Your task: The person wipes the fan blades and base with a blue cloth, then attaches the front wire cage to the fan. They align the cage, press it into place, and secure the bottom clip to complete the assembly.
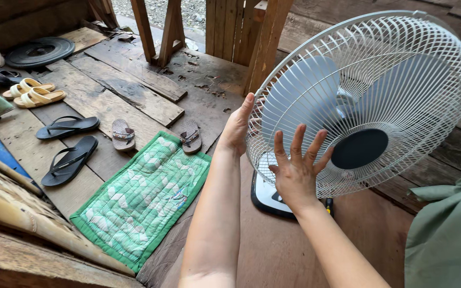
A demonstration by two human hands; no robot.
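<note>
A white electric fan (396, 64) with a round wire grille and pale blue blades stands on a wooden floor at the right. Its dark hub cap (359, 149) sits at the grille's centre, and its base (267, 196) shows below. My left hand (237, 127) grips the left rim of the grille. The fingers of my right hand (296, 169) are spread flat against the front of the grille, low and left of the hub.
A green quilted mat (145, 197) lies left of my arms. Black flip-flops (69, 159), brown sandals (123, 134) and tan sandals (34, 92) lie on the planks. Wooden posts (265, 42) stand behind the fan. Green cloth (449, 234) shows at the lower right.
</note>
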